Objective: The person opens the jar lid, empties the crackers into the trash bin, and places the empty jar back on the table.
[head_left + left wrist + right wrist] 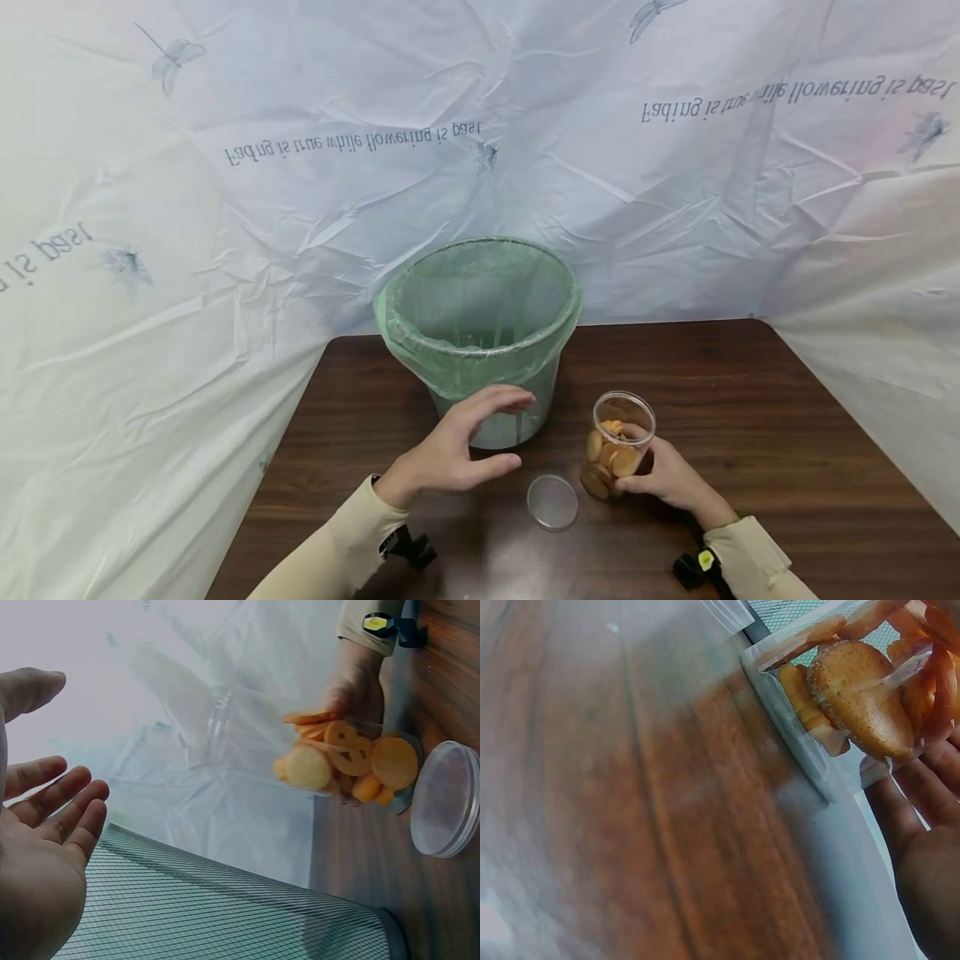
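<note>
My right hand (667,477) grips a clear plastic jar (624,410) round its side. Round orange-brown cookies (352,757) fill the lower part of the jar, and its top has no lid on it. In the left wrist view one cookie has a face cut into it. A clear round lid (552,502) lies flat on the table, left of the jar. My left hand (450,450) is in the air in front of the waste bin (498,433), its thumb and fingers spread apart with nothing between them. A green bag (450,379) lines the bin and folds over its rim.
The bin is a mesh one, as the left wrist view shows, and stands towards the back of the dark wood table (720,383). White printed sheeting (555,175) hangs behind the table and along both sides.
</note>
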Available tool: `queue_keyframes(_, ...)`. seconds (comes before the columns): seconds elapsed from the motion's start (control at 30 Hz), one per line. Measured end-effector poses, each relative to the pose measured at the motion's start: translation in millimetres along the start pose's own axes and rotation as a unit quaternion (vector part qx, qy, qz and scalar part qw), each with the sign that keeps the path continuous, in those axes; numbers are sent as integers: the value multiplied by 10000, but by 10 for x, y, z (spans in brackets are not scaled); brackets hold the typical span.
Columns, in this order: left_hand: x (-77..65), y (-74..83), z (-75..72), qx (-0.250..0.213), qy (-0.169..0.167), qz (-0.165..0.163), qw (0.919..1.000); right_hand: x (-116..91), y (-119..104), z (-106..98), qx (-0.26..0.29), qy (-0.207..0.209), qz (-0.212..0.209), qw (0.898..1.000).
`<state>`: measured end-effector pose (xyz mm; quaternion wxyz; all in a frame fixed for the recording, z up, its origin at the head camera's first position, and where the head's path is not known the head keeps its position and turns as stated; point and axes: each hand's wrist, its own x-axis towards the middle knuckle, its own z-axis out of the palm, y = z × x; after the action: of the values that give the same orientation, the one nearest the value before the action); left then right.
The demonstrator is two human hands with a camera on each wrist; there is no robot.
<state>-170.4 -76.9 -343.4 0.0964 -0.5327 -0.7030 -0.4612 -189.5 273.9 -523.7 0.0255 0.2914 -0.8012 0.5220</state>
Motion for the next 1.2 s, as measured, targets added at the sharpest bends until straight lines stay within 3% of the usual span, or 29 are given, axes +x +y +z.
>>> queue_keyframes(0.27,43,41,-152,-458,174,217,9986,42,-30,23,-81,72,110,9999)
queue_keyframes(0.6,-17,-192,-291,-828,552,588,9933,91,-43,60,306,20,96,9995)
queue_keyframes(0.8,-26,-226,-471,-867,846,708,9901,121,-53,80,472,-21,107,9988)
queue_keyframes(1.2,-38,-301,-827,-871,1415,570,9845,144,-73,116,-200,233,216,9993)
